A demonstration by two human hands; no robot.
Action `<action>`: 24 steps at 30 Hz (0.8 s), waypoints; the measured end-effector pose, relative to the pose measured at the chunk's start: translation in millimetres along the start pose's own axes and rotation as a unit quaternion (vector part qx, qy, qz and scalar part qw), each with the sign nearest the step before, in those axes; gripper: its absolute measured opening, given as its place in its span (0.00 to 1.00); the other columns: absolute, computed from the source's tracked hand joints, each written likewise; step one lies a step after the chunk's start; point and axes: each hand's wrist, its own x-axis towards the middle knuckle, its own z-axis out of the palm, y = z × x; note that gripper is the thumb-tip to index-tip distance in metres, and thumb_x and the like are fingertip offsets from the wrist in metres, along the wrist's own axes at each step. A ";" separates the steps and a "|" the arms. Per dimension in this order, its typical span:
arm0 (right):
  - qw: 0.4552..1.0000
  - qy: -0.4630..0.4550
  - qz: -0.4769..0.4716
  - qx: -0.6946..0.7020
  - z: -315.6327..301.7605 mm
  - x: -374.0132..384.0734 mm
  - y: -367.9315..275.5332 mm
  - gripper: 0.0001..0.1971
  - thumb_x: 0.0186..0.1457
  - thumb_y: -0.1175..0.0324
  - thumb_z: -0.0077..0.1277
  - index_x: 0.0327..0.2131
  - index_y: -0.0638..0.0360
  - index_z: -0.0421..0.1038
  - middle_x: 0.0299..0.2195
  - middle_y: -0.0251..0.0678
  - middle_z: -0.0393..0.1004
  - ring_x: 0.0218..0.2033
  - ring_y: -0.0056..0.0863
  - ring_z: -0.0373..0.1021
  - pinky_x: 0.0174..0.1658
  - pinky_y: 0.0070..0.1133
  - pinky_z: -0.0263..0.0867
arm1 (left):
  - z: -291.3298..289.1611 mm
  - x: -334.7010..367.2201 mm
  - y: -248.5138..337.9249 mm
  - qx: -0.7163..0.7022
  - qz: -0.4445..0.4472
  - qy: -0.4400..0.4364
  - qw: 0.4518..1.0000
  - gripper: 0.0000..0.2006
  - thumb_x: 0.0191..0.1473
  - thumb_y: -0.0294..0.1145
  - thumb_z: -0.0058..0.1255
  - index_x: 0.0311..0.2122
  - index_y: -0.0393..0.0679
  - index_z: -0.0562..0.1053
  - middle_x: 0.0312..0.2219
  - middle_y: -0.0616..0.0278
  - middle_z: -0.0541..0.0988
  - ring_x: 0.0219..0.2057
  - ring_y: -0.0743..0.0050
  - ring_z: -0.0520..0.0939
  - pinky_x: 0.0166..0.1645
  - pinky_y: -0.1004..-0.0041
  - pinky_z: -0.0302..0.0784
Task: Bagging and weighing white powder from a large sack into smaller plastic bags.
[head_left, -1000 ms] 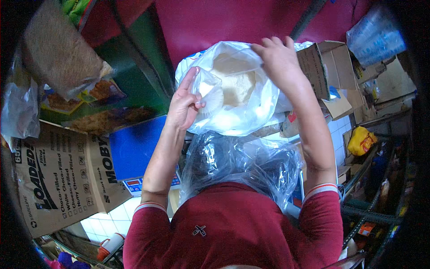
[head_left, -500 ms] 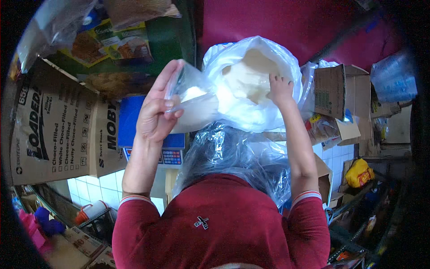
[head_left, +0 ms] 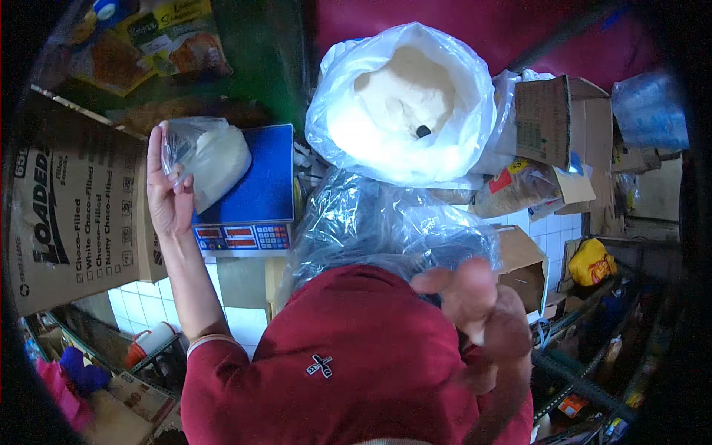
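My left hand (head_left: 170, 194) grips the mouth of a clear plastic bag (head_left: 222, 159) part-filled with white powder. The bag is over the blue platform of a digital scale (head_left: 271, 170); I cannot tell if its weight rests there. Raised in front of my chest, my right hand (head_left: 480, 300) is smeared by motion, so its fingers do not read clearly. Beyond it stands a large white plastic-lined sack (head_left: 337, 126), rolled open, with white powder (head_left: 404, 93) inside. A small dark round object (head_left: 423, 131) shows on the powder, the rest of it perhaps buried.
Crumpled clear plastic (head_left: 371, 222) lies between me and the sack. A big printed cardboard box (head_left: 81, 215) stands on the left. To the right are an open carton (head_left: 545, 122), brown packs (head_left: 519, 189) and a yellow bundle (head_left: 592, 259). Packets (head_left: 170, 44) lie at the far left.
My left hand has carried the bag of powder leftward, from beside the sack to over the scale. My right hand has come out of the sack and back toward my chest.
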 end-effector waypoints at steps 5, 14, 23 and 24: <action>0.998 0.067 0.002 -0.001 35.0 7.0 7.0 0.26 0.39 0.78 0.52 0.46 0.47 0.67 0.57 0.50 0.49 0.58 0.48 0.45 0.50 0.42 0.57 | -26.7 -7.7 -9.7 -0.011 0.036 0.033 0.999 0.37 0.38 0.16 0.42 0.58 0.42 0.51 0.58 0.66 0.54 0.19 0.89 0.62 0.26 0.89 0.63; 0.989 0.122 0.050 0.068 48.1 5.0 -10.1 0.13 0.33 0.67 0.59 0.21 0.60 0.65 0.45 0.50 0.66 0.53 0.65 0.49 0.49 0.53 0.48 | -54.2 -12.9 -6.5 0.000 0.018 -0.013 1.000 0.38 0.37 0.15 0.38 0.59 0.43 0.50 0.57 0.67 0.55 0.20 0.89 0.64 0.26 0.86 0.66; 0.987 0.094 0.129 0.021 65.9 -9.2 -18.5 0.35 0.22 0.81 0.61 0.44 0.50 0.69 0.53 0.46 0.56 0.55 0.42 0.53 0.50 0.49 0.53 | -56.5 -44.9 -2.9 0.061 0.009 0.073 0.995 0.36 0.37 0.14 0.39 0.58 0.42 0.53 0.52 0.63 0.62 0.21 0.88 0.66 0.23 0.86 0.62; 0.987 0.089 0.129 0.024 65.1 -8.1 -19.0 0.35 0.22 0.81 0.61 0.44 0.50 0.69 0.53 0.46 0.56 0.55 0.42 0.53 0.50 0.49 0.53 | -57.9 -45.5 -2.6 0.058 0.000 0.055 0.997 0.36 0.38 0.14 0.39 0.58 0.41 0.52 0.53 0.63 0.61 0.22 0.87 0.66 0.23 0.86 0.62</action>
